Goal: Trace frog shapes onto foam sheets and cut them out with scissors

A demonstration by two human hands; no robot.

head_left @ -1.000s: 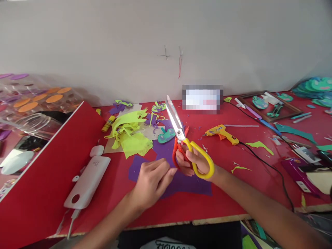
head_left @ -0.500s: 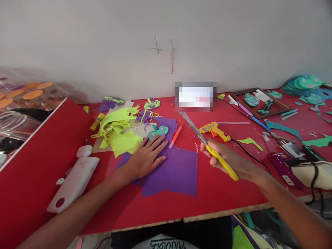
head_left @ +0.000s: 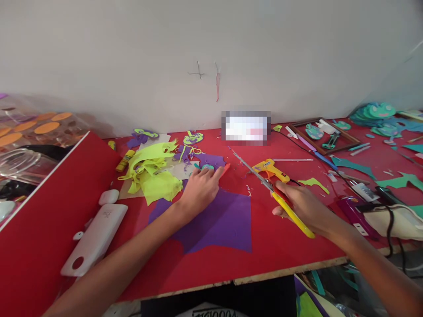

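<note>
My right hand (head_left: 297, 202) is closed around the handles of a pair of scissors (head_left: 291, 212), yellow and red, the blades pointing away toward the upper left. On the left, my left hand (head_left: 201, 189) rests with bent fingers on a teal frog-like cutout (head_left: 208, 167), which it mostly covers. Its fingertips point down, hiding whatever they may grip. Close by the index finger lies an orange-red pen (head_left: 226, 168). A purple sheet (head_left: 218, 224) spreads out under the left wrist.
Lime scraps (head_left: 158, 180) and a glue stick (head_left: 124, 161) lie left. A yellow glue gun (head_left: 272, 169) sits behind the scissors. Further right are a wooden frame (head_left: 343, 147), teal cutouts (head_left: 373, 114) and a purple device (head_left: 353, 215). A white power bank (head_left: 95, 240) is near the red panel (head_left: 49, 220).
My left hand has gone from lying flat with spread fingers to bent fingers, shifting slightly right over the teal cutout. The scissors have moved a little right and toward me, still in my right hand.
</note>
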